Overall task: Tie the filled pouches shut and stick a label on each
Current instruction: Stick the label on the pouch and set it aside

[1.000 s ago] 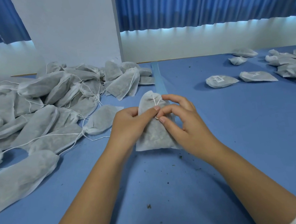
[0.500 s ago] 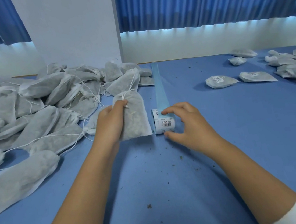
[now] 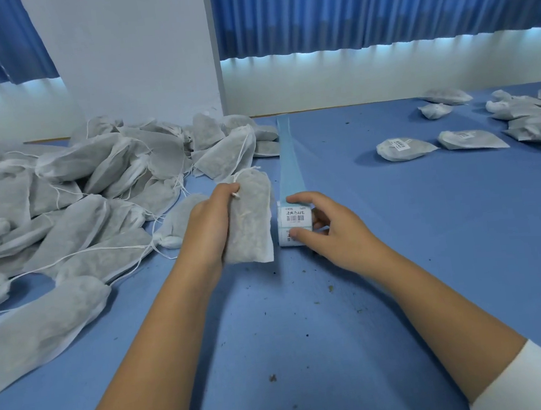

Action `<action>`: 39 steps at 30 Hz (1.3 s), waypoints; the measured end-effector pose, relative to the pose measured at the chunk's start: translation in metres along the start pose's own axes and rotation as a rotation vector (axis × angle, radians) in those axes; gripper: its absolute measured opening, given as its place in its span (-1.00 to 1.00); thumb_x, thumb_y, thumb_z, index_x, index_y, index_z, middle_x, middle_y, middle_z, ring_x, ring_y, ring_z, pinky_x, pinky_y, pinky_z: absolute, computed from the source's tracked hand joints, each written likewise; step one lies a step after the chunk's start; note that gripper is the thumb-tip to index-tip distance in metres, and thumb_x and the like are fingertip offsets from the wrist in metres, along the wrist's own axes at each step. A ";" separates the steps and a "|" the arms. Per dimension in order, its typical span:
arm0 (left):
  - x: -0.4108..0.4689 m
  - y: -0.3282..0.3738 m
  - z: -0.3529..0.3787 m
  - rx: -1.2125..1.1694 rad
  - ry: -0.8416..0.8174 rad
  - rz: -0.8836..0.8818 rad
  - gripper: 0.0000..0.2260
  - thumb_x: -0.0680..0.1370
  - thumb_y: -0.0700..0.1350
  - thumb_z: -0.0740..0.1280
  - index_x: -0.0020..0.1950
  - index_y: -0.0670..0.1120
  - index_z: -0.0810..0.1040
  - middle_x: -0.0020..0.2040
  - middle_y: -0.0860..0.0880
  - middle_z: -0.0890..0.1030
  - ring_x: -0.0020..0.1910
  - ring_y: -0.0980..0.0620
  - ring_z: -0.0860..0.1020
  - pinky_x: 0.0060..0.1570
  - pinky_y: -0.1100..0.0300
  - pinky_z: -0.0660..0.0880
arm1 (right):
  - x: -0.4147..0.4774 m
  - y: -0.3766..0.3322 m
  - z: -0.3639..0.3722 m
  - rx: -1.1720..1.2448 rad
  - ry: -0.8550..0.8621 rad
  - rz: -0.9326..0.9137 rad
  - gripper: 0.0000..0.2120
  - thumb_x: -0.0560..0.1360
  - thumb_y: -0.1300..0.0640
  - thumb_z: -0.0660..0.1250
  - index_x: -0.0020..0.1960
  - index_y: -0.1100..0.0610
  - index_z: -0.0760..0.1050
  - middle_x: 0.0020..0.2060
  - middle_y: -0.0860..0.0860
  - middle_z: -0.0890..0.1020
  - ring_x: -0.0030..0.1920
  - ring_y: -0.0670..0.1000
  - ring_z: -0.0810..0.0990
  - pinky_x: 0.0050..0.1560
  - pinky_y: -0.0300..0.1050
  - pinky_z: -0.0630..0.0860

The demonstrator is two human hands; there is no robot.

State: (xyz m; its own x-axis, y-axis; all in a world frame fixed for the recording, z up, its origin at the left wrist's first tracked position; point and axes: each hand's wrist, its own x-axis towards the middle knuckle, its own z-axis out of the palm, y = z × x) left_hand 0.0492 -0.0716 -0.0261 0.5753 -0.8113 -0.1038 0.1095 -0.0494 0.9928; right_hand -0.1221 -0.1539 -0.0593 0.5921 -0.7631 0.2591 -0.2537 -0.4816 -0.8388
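Left hand (image 3: 207,224) grips a tied, unlabelled pouch (image 3: 250,217); right hand (image 3: 328,228) curls round the label roll (image 3: 294,220). Labelled pouches (image 3: 403,148) lie upper right; the left pile (image 3: 61,200) looks undone.

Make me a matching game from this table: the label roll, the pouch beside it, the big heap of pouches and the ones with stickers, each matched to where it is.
Things
1. label roll
2. pouch beside the roll
3. pouch heap
4. stickered pouches

Places
A. lying flat towards the far right of the table
B. gripped in the left hand
C. piled on the left side
D. between the right hand thumb and fingers, mid-table

Pairs: 1-D, 2-B, 3-C, 4-A
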 end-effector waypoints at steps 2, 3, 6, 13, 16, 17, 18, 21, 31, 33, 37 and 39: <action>-0.002 0.001 0.001 -0.019 -0.011 0.032 -0.75 0.53 0.08 0.27 -0.23 -0.01 0.60 -0.33 0.04 0.61 -0.35 0.07 0.58 -0.18 0.11 0.44 | -0.003 -0.001 -0.003 0.015 -0.050 0.001 -0.62 0.48 0.14 0.45 0.22 -0.14 0.46 -0.08 0.01 0.63 -0.25 -0.19 0.51 -0.15 -0.36 0.45; -0.002 0.001 0.002 -0.019 -0.019 0.045 -0.72 0.51 0.11 0.26 -0.24 -0.03 0.61 -0.32 0.03 0.62 -0.34 0.06 0.58 -0.16 0.09 0.44 | -0.005 -0.001 -0.005 0.016 -0.074 -0.010 -0.61 0.48 0.13 0.46 0.22 -0.15 0.47 -0.08 0.02 0.63 -0.24 -0.18 0.52 -0.15 -0.38 0.44; -0.005 0.003 0.004 0.021 -0.084 0.055 -0.52 0.46 0.17 0.18 0.07 -0.15 0.67 -0.01 -0.09 0.72 0.01 -0.10 0.66 0.10 -0.03 0.50 | -0.009 -0.004 -0.009 0.019 -0.141 -0.029 -0.56 0.47 0.15 0.46 0.25 -0.17 0.45 -0.07 -0.01 0.64 -0.17 -0.13 0.57 -0.12 -0.40 0.44; -0.010 0.002 0.009 0.158 -0.178 -0.009 -0.47 0.40 0.21 0.18 0.17 -0.06 0.65 0.11 -0.06 0.70 0.16 -0.06 0.64 0.34 -0.16 0.43 | -0.010 -0.006 -0.015 -0.001 -0.131 -0.008 -0.62 0.43 0.09 0.51 0.11 -0.14 0.39 -0.33 -0.19 0.63 -0.36 -0.20 0.55 -0.21 -0.41 0.42; -0.010 0.003 0.009 0.153 -0.186 -0.020 -0.46 0.39 0.22 0.18 0.19 -0.06 0.64 0.12 -0.09 0.70 0.17 -0.09 0.63 0.35 -0.19 0.41 | -0.011 -0.005 -0.018 -0.089 -0.020 -0.058 -0.77 0.46 0.06 0.46 0.01 -0.16 0.47 -0.26 -0.17 0.59 -0.26 -0.19 0.56 -0.18 -0.39 0.44; -0.010 0.004 0.009 0.153 -0.181 -0.022 -0.45 0.39 0.22 0.18 0.19 -0.07 0.64 0.11 -0.09 0.70 0.16 -0.10 0.64 0.35 -0.20 0.41 | -0.011 -0.005 -0.019 -0.126 0.021 -0.084 -0.80 0.47 0.08 0.44 -0.01 -0.16 0.49 -0.25 -0.16 0.56 -0.24 -0.18 0.55 -0.17 -0.39 0.43; -0.010 0.004 0.008 0.151 -0.174 -0.025 -0.45 0.39 0.22 0.18 0.19 -0.07 0.64 0.11 -0.09 0.70 0.16 -0.11 0.64 0.35 -0.21 0.41 | -0.010 -0.005 -0.020 -0.162 0.055 -0.106 -0.81 0.47 0.10 0.43 -0.03 -0.16 0.50 -0.23 -0.14 0.54 -0.22 -0.17 0.54 -0.17 -0.40 0.41; -0.010 0.003 0.008 0.148 -0.161 -0.028 -0.44 0.39 0.22 0.18 0.19 -0.10 0.63 0.09 -0.11 0.71 0.14 -0.12 0.65 0.33 -0.21 0.43 | -0.009 -0.006 -0.020 -0.239 0.114 -0.125 -0.85 0.47 0.10 0.43 -0.04 -0.13 0.54 -0.17 -0.14 0.51 -0.18 -0.19 0.52 -0.16 -0.43 0.39; -0.012 0.003 0.009 0.171 -0.132 -0.032 -0.42 0.37 0.23 0.20 0.17 -0.12 0.64 0.10 -0.12 0.70 0.15 -0.14 0.63 0.33 -0.20 0.43 | -0.012 -0.010 -0.020 -0.391 0.212 -0.198 -0.87 0.49 0.08 0.45 0.02 0.02 0.68 -0.17 -0.16 0.54 -0.18 -0.20 0.52 -0.11 -0.30 0.48; -0.012 0.003 0.009 0.177 -0.126 -0.030 -0.44 0.37 0.22 0.19 0.15 -0.11 0.64 0.09 -0.11 0.70 0.14 -0.12 0.64 0.32 -0.19 0.44 | -0.013 -0.012 -0.019 -0.407 0.227 -0.228 -0.90 0.48 0.12 0.45 -0.01 0.05 0.69 -0.17 -0.10 0.60 -0.19 -0.16 0.54 -0.10 -0.20 0.53; -0.011 0.003 0.009 0.190 -0.141 -0.024 -0.43 0.37 0.22 0.18 0.16 -0.11 0.64 0.11 -0.12 0.69 0.16 -0.12 0.62 0.34 -0.20 0.42 | -0.014 -0.012 -0.019 -0.401 0.225 -0.204 -0.85 0.49 0.12 0.43 0.06 0.03 0.66 -0.13 -0.11 0.63 -0.14 -0.12 0.57 -0.05 -0.13 0.54; -0.011 0.003 0.009 0.198 -0.139 -0.026 -0.43 0.37 0.22 0.18 0.15 -0.11 0.65 0.10 -0.11 0.70 0.16 -0.13 0.63 0.34 -0.21 0.42 | -0.013 -0.012 -0.019 -0.407 0.192 -0.174 -0.78 0.51 0.10 0.41 0.15 0.02 0.63 -0.10 -0.13 0.61 -0.10 -0.12 0.55 -0.01 -0.14 0.53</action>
State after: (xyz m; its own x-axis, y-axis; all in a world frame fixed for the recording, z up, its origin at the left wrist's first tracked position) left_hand 0.0360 -0.0684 -0.0215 0.4556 -0.8802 -0.1333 -0.0468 -0.1732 0.9838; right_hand -0.1413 -0.1463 -0.0437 0.5101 -0.7037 0.4946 -0.4652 -0.7094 -0.5294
